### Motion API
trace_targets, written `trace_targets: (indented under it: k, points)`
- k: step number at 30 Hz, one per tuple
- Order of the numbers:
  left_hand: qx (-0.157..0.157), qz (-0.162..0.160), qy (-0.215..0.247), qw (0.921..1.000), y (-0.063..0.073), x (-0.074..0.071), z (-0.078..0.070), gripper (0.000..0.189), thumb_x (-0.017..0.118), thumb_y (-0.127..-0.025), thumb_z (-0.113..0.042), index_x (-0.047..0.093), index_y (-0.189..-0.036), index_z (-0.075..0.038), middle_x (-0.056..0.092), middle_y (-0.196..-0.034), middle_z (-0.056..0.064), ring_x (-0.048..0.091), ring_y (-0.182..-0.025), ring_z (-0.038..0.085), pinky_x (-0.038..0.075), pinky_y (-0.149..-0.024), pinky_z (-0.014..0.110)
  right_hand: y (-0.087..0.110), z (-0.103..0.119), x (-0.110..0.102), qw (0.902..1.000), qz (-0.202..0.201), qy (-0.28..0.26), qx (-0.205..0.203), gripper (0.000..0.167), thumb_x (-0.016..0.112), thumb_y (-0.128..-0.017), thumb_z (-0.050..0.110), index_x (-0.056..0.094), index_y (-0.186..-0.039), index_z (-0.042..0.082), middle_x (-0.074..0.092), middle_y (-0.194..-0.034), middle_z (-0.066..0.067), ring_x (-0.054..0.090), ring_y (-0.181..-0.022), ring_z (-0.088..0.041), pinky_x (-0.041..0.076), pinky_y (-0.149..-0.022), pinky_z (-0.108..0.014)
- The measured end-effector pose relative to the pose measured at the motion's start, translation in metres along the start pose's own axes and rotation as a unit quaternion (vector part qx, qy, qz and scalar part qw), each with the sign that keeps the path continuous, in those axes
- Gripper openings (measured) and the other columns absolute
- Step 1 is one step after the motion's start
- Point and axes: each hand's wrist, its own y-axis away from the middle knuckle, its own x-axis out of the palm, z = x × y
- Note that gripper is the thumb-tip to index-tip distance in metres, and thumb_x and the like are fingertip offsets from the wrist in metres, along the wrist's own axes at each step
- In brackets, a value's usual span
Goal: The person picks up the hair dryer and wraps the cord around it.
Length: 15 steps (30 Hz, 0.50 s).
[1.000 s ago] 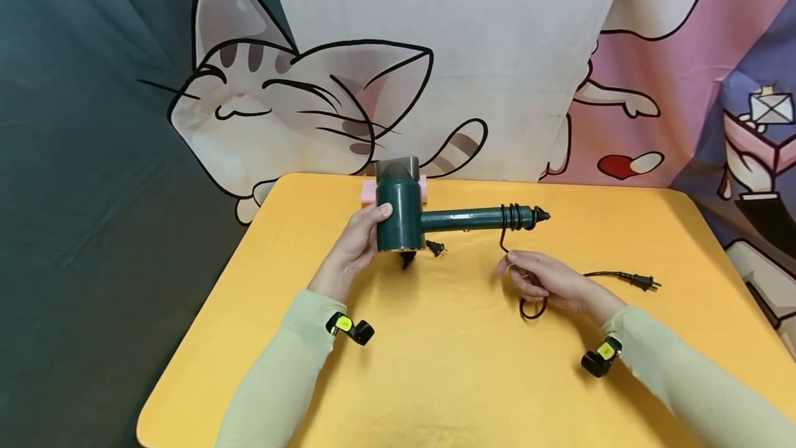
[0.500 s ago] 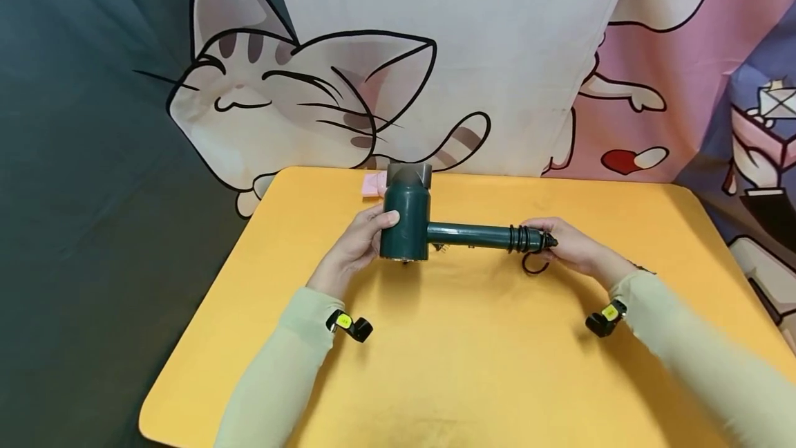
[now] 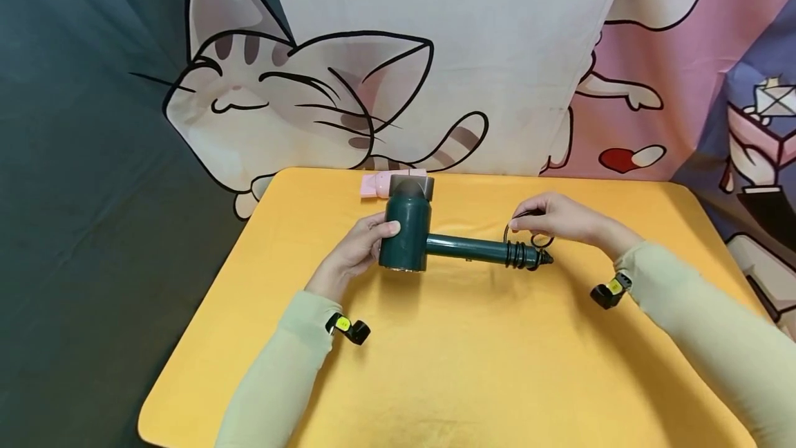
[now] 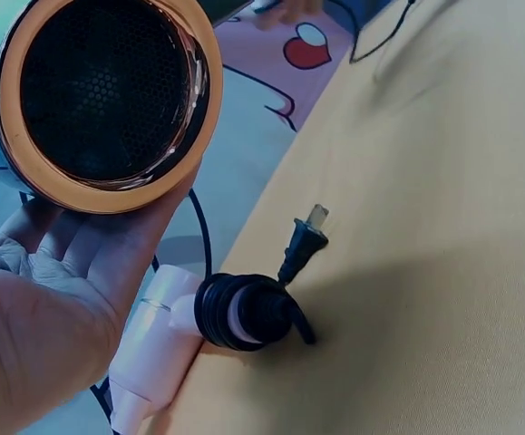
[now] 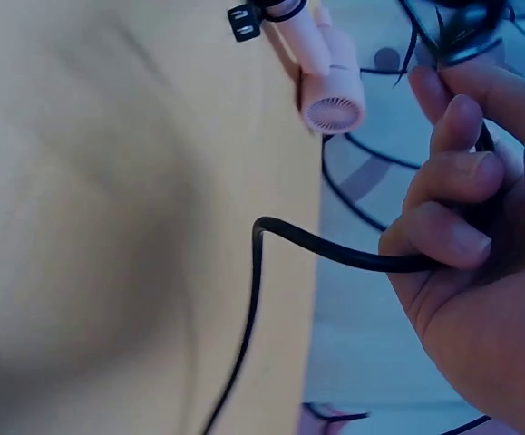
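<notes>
A dark green hair dryer (image 3: pixel 405 235) is held above the table, its handle (image 3: pixel 466 247) pointing right and dipping slightly. My left hand (image 3: pixel 356 249) grips its body, thumb on the near side. The left wrist view looks into its round, copper-rimmed end (image 4: pixel 108 195). Several turns of black cord (image 3: pixel 516 255) wrap the handle near its tip. On the far side of the handle, my right hand (image 3: pixel 555 218) pinches the cord, and a small loop hangs below. In the right wrist view, the curled fingers hold the cord (image 5: pixel 344 257) as it trails out.
Behind the green dryer lies a pink hair dryer (image 3: pixel 375 185) at the back edge of the yellow table (image 3: pixel 472 365). Its black cord is coiled round its handle, with a plug (image 4: pixel 304 243) sticking out. A printed cat curtain (image 3: pixel 516 61) hangs behind.
My right hand has carried the cord from the near side of the handle, round its tip, to the far side. The dryer has come slightly nearer, its handle dipping more.
</notes>
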Motion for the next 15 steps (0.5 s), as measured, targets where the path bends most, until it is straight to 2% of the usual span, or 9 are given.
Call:
trace_targets:
  k: [3, 5, 10, 15]
  points:
    - [-0.009, -0.003, -0.009, 0.9999, -0.002, 0.001, 0.001, 0.068, 0.067, -0.095, -0.027, 0.051, -0.15, 0.008, 0.075, -0.115, 0.01, 0.074, -0.097, 0.021, 0.064, -0.085, 0.034, 0.0, 0.012, -0.002, 0.9984, -0.003, 0.051, -0.024, 0.015, 0.071, -0.104, 0.025, 0.079, -0.103, 0.012, 0.066, -0.085, -0.001, 0.06, -0.074, -0.017, 0.053, -0.064, -0.03]
    - [-0.016, -0.009, -0.011, 0.9998, -0.003, 0.001, 0.002, 0.066, 0.066, -0.096, -0.025, 0.051, -0.151, 0.007, 0.075, -0.115, 0.011, 0.075, -0.096, 0.021, 0.065, -0.084, 0.035, 0.001, 0.02, -0.002, 0.9954, -0.004, 0.084, -0.045, 0.011, 0.071, -0.104, 0.022, 0.078, -0.098, 0.016, 0.062, -0.079, 0.0, 0.057, -0.068, -0.017, 0.052, -0.059, -0.031]
    - [-0.025, -0.026, -0.017, 0.9992, -0.005, 0.001, 0.006, 0.06, 0.063, -0.097, -0.021, 0.052, -0.15, 0.006, 0.076, -0.112, 0.01, 0.076, -0.093, 0.019, 0.065, -0.08, 0.033, 0.004, 0.038, 0.001, 0.983, -0.006, 0.151, -0.103, 0.014, 0.069, -0.105, 0.019, 0.076, -0.092, 0.02, 0.055, -0.07, 0.005, 0.054, -0.056, -0.011, 0.052, -0.058, -0.03]
    - [-0.029, -0.032, -0.015, 0.9989, -0.007, 0.003, 0.008, 0.058, 0.063, -0.099, -0.018, 0.052, -0.15, 0.007, 0.077, -0.11, 0.011, 0.076, -0.09, 0.018, 0.065, -0.078, 0.031, 0.006, 0.048, 0.008, 0.9725, -0.004, 0.184, -0.143, 0.015, 0.068, -0.106, 0.021, 0.074, -0.093, 0.019, 0.056, -0.067, 0.009, 0.05, -0.051, -0.007, 0.047, -0.058, -0.028]
